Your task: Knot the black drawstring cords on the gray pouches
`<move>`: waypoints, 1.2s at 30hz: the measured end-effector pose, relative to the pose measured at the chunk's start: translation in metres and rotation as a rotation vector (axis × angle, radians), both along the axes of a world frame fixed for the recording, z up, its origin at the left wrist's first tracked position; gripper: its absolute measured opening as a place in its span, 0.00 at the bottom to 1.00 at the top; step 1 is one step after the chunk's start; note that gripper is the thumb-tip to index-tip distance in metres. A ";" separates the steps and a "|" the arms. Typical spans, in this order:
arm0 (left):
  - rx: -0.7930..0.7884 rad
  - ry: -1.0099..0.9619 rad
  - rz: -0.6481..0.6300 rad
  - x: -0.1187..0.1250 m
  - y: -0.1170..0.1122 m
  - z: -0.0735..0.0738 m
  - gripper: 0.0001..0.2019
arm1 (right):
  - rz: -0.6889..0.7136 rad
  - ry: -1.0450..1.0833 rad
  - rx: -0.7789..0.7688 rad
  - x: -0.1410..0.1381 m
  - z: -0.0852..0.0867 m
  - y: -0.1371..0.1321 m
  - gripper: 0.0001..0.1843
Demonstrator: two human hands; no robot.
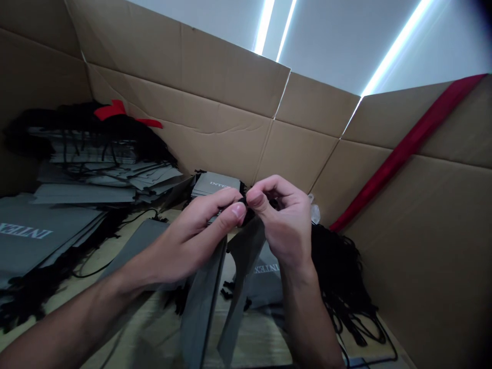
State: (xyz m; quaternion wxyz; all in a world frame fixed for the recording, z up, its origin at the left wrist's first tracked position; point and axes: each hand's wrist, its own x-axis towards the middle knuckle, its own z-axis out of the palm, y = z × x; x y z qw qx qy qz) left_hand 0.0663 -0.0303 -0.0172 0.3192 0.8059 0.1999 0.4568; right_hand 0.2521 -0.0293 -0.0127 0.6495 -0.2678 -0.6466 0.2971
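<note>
Both my hands meet in the middle of the head view. My left hand (196,236) pinches a piece of black cord (243,201) between thumb and forefinger. Fingertips almost touching it, my right hand (286,220) is also closed on the cord, with the thumb bent over the forefinger. Below the hands hang grey flat pieces (240,277), seen nearly edge-on; whether the cord runs through them I cannot tell. Behind the hands lies a small grey stack (215,182) with white lettering, partly covered by my left hand.
Grey printed pieces (26,236) with black knotted cord ends lie at left. Behind them stands a taller pile (92,179) with black cords and a red strip (111,109). A bundle of black cords (342,271) is at right. Cardboard walls (215,113) enclose the table.
</note>
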 end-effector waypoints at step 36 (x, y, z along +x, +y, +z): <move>0.152 0.105 -0.033 0.001 -0.002 0.003 0.19 | 0.144 -0.268 0.007 0.026 0.006 -0.001 0.20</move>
